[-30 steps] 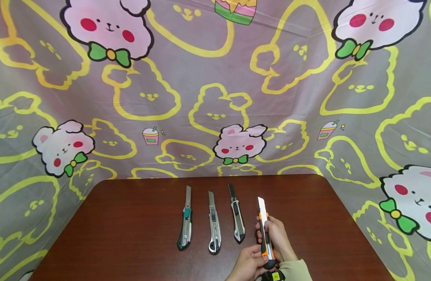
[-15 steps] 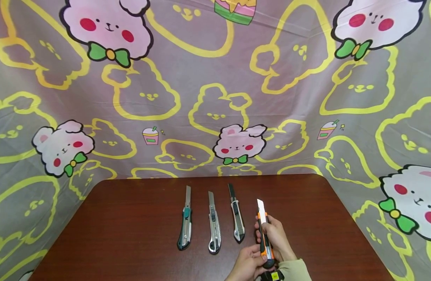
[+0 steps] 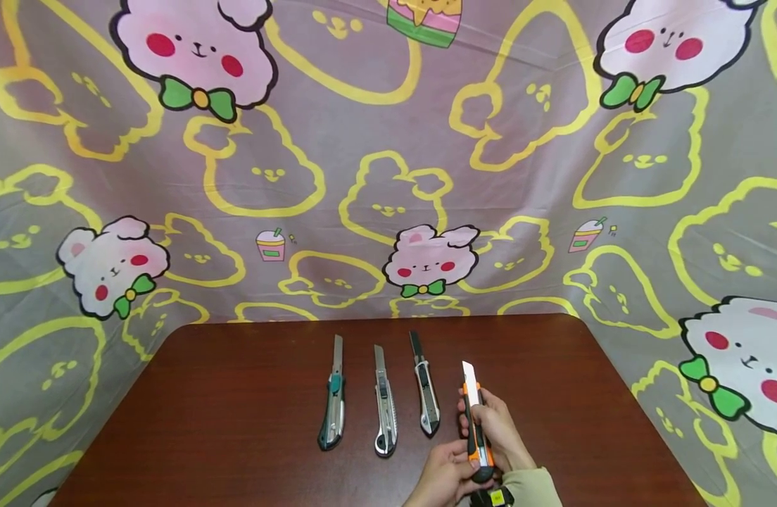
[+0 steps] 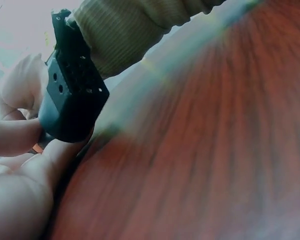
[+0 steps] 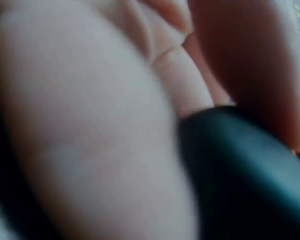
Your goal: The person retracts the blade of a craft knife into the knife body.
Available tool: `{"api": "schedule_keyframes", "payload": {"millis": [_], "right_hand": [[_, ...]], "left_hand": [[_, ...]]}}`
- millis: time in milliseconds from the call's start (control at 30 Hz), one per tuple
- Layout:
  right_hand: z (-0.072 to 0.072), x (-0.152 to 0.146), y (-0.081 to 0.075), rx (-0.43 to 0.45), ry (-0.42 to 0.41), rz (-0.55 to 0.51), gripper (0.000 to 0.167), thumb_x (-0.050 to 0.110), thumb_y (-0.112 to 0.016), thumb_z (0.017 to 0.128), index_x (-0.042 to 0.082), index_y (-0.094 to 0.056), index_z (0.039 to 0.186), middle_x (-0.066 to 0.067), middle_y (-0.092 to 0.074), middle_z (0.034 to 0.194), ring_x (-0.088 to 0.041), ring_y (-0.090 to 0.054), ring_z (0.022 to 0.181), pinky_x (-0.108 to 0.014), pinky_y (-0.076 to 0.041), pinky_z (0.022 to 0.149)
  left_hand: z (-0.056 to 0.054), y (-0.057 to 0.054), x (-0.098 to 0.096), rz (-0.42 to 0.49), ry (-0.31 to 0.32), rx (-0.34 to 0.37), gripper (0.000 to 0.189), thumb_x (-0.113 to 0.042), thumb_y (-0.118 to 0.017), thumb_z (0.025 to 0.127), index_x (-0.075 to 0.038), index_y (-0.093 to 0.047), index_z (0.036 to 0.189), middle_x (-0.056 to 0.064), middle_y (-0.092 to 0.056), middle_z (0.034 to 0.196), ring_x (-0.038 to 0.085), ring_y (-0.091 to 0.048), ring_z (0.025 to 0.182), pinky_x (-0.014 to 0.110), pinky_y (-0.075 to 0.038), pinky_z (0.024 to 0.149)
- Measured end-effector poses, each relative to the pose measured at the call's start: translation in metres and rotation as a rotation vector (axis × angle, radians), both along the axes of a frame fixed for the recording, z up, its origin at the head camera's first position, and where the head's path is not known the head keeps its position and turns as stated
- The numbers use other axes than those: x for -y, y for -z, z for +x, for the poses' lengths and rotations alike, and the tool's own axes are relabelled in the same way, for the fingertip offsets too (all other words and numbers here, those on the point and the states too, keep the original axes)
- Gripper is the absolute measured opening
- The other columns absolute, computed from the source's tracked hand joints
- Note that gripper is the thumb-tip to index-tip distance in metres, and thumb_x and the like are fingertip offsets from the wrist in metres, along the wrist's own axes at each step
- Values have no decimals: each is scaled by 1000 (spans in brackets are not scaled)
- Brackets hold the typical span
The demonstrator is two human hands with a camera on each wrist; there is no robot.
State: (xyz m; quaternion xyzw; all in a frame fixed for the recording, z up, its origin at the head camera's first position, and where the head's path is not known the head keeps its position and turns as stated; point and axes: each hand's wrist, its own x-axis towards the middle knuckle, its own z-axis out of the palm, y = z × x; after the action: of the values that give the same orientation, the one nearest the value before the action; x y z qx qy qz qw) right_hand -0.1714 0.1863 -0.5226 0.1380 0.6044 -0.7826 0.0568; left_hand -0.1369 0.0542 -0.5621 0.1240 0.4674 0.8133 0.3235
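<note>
An orange-and-black utility knife [image 3: 481, 456] points away from me at the right of the table, part of its bright blade [image 3: 469, 373] showing. My right hand [image 3: 501, 426] grips its handle from the right, thumb lying along the top near the slider. Lower down, my left hand [image 3: 444, 473] pinches the handle's butt end between thumb and fingers. In the right wrist view the dark rounded butt [image 5: 245, 165] fills the space beside blurred fingers. The left wrist view has my left fingers [image 4: 20, 185] at the edge, the knife mostly hidden behind a black wrist-worn camera [image 4: 70, 100].
Left of the hands lie three more utility knives with blades out: a teal-and-silver one [image 3: 332, 412], a silver one [image 3: 385, 415] and a grey one with a dark blade [image 3: 428, 398]. A patterned cloth [image 3: 338, 176] stands behind the brown table [image 3: 224, 408].
My right thumb has slid back down the handle, and less of the blade sticks out. The knife has dipped slightly left with both hands. The other knives lie as before.
</note>
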Motion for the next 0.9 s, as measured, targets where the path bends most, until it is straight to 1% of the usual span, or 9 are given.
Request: {"api": "schedule_keyframes", "payload": {"millis": [133, 233, 367, 467, 567, 700, 900], "right_hand": [[1, -1, 2, -9, -18, -8, 51, -8, -35, 81, -8, -35, 132, -1, -54, 86, -11, -48, 63, -24, -45, 57], [4, -3, 3, -19, -27, -10, 53, -8, -34, 81, -8, -34, 134, -1, -55, 87, -11, -48, 65, -24, -46, 59], [7, -5, 5, -33, -25, -10, 56, -8, -34, 80, -9, -32, 136, 0, -55, 87, -11, -49, 66, -25, -48, 61], [8, -6, 8, -43, -50, -29, 59, -9, -33, 79, -10, -29, 138, 0, -55, 89, -12, -51, 68, -26, -50, 65], [9, -6, 11, -45, -80, -47, 61, -9, -32, 80, -10, -26, 141, -1, -56, 91, -13, -53, 70, -26, -51, 69], [12, -7, 9, -48, -89, -25, 61, -8, -32, 82, -9, -25, 143, -2, -57, 92, -14, -55, 72, -27, -51, 71], [11, -10, 3, -51, -106, 23, 62, -7, -35, 84, -5, -24, 145, -3, -58, 94, -14, -56, 74, -28, -52, 72]], "left_hand": [[0, 1, -1, 3, -5, -6, 41, 9, -47, 89, 24, -44, 127, 37, -58, 120, 33, -64, 103, 44, -55, 87], [0, 1, -2, -6, -4, 10, 41, 9, -48, 88, 23, -44, 127, 37, -58, 120, 35, -64, 103, 46, -54, 87], [1, 0, -2, -16, 0, 14, 42, 9, -50, 87, 22, -46, 126, 37, -58, 120, 35, -65, 101, 46, -54, 86], [1, 1, 0, -22, -12, 3, 42, 9, -50, 86, 23, -46, 126, 38, -58, 118, 35, -66, 99, 46, -55, 84], [1, 2, 1, -28, -25, 18, 43, 10, -49, 85, 23, -46, 126, 38, -59, 118, 34, -66, 98, 48, -55, 83], [2, 2, 0, -17, -26, 46, 44, 11, -49, 85, 22, -46, 128, 36, -59, 119, 34, -65, 101, 49, -55, 83], [1, -1, -3, -5, -29, 55, 44, 9, -50, 87, 21, -45, 128, 35, -59, 120, 35, -66, 100, 46, -56, 84]]}}
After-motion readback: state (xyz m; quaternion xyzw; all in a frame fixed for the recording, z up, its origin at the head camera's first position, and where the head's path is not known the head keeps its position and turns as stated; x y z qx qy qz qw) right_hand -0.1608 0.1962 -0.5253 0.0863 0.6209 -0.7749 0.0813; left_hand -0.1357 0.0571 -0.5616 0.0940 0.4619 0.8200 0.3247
